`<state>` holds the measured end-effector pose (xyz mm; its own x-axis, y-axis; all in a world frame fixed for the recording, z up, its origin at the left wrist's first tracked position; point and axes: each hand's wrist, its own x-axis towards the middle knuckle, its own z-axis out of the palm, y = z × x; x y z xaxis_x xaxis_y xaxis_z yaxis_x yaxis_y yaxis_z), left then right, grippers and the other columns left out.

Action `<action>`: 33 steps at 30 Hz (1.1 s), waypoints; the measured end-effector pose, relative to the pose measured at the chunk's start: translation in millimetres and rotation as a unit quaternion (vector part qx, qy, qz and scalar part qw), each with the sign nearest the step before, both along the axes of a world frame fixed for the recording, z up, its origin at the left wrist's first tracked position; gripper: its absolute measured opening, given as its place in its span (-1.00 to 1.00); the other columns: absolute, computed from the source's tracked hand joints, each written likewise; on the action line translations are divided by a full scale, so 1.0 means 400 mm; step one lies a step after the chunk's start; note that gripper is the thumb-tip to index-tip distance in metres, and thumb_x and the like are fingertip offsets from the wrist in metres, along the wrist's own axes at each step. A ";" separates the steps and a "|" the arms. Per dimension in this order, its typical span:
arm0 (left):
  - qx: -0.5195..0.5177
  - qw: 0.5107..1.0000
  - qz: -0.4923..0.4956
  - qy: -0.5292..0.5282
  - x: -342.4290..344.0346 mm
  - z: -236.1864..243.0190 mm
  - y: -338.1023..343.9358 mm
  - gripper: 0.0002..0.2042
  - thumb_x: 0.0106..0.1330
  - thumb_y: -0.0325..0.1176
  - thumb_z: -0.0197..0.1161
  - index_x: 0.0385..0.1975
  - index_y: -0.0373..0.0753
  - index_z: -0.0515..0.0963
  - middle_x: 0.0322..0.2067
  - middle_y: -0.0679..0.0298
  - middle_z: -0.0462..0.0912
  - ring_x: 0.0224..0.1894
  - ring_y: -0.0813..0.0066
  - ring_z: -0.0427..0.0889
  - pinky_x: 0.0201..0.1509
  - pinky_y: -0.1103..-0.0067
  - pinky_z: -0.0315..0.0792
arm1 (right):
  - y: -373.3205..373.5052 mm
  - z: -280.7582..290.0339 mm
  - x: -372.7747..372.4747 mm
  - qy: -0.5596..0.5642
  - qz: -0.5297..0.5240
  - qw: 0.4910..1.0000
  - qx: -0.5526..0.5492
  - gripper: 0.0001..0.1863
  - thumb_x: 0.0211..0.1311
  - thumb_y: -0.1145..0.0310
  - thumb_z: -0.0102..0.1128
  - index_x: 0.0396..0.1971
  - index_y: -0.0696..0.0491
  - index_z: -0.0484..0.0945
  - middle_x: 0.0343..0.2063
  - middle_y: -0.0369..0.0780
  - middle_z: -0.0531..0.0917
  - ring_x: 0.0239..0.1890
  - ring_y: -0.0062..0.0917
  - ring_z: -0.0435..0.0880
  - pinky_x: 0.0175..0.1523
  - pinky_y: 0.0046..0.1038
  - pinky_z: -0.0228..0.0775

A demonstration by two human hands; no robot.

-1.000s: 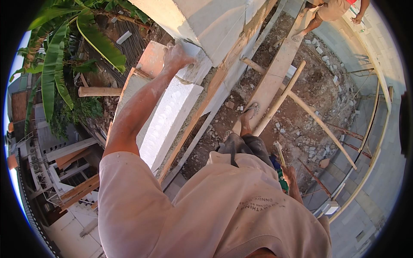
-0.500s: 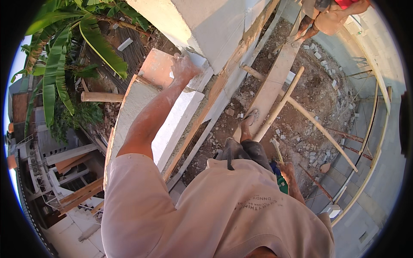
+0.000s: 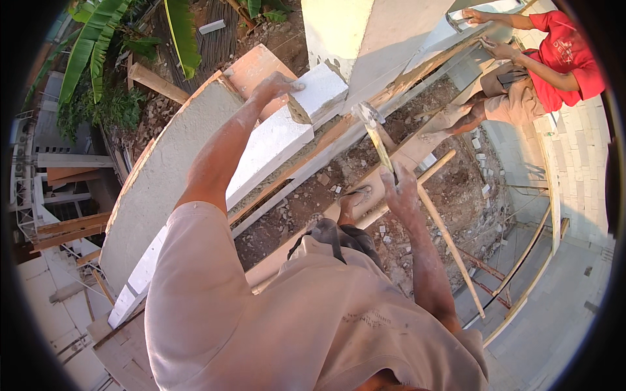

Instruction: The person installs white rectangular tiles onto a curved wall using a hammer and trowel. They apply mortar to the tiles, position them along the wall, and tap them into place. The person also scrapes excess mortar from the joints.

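Two hands in position. My right hand [image 3: 402, 194] has its fingers closed around a pale wooden-handled, grey-headed tool [image 3: 379, 144]. My left hand [image 3: 272, 88] touches the white rectangular block [image 3: 321, 90] beside the pale pillar [image 3: 385, 36]; I cannot tell whether it grips.

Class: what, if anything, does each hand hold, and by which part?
Right hand: a hammer-like tool, by its handle. Left hand: at the left end of the white block; whether gripping, cannot tell.

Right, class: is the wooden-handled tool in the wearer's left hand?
No, the right hand grips the wooden-handled tool, while the left hand is at the edge of the white block.
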<state>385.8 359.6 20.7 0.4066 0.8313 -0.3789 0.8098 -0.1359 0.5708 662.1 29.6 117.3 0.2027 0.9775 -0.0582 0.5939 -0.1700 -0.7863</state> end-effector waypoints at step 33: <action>0.033 0.999 0.034 0.008 0.059 -0.006 -0.073 -0.21 -0.19 0.12 0.56 0.01 -0.33 0.59 -0.12 -0.04 0.68 0.02 0.06 0.63 0.11 0.30 0.43 | 0.332 -0.077 -0.032 -0.104 0.082 0.991 -0.017 -0.57 0.43 0.13 -0.06 -0.26 0.28 0.47 -0.45 0.17 0.60 -0.33 0.11 0.61 -0.20 0.00 0.44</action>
